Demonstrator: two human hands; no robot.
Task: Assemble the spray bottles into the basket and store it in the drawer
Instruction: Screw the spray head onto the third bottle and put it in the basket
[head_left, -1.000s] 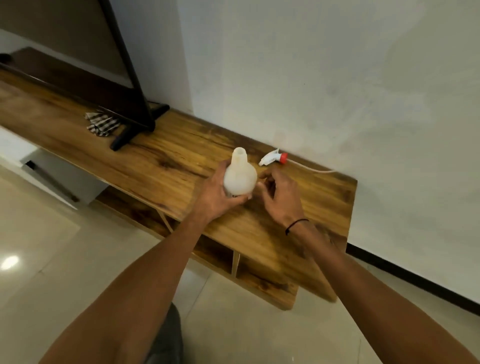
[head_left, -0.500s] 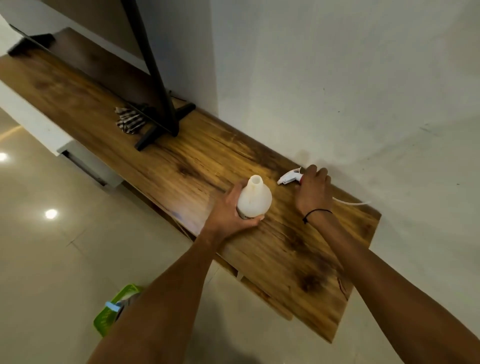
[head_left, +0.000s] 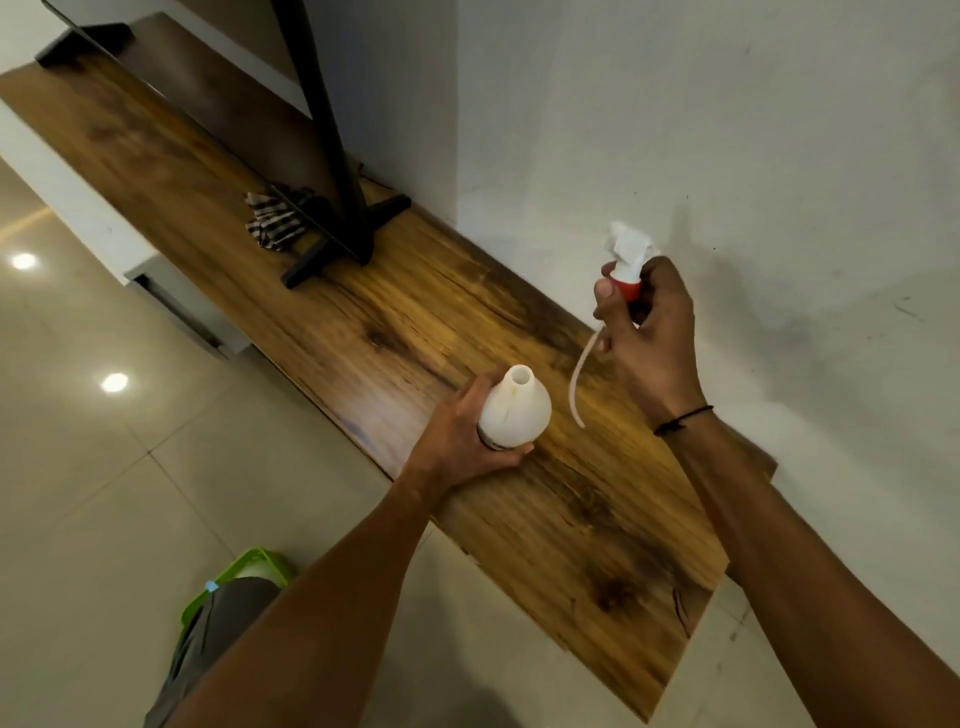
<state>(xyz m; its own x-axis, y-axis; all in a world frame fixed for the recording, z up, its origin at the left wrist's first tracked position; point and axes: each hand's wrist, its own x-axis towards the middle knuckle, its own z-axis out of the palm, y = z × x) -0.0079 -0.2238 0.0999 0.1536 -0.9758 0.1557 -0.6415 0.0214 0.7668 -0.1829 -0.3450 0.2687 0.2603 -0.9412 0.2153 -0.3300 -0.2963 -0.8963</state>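
Observation:
My left hand (head_left: 460, 441) grips a white round-bodied spray bottle (head_left: 514, 408) near the front edge of the wooden cabinet top (head_left: 415, 322); its neck is open and points up. My right hand (head_left: 649, 327) holds a white spray head with a red collar (head_left: 629, 257) in the air to the right of the bottle. The head's thin white dip tube (head_left: 582, 374) hangs down in a curve, a little to the right of the bottle's mouth. A green basket (head_left: 249, 569) stands on the floor at the lower left, partly hidden by my leg.
A black TV stand foot (head_left: 343, 244) and the screen's edge rise at the cabinet's middle, with a striped cloth (head_left: 272, 223) beside it. A white drawer front (head_left: 176, 306) shows below the cabinet's left part. The white wall (head_left: 727, 156) runs close behind.
My right hand has picked the spray head up off the cabinet top and raised it, the tube now dangling. My left hand still grips the bottle.

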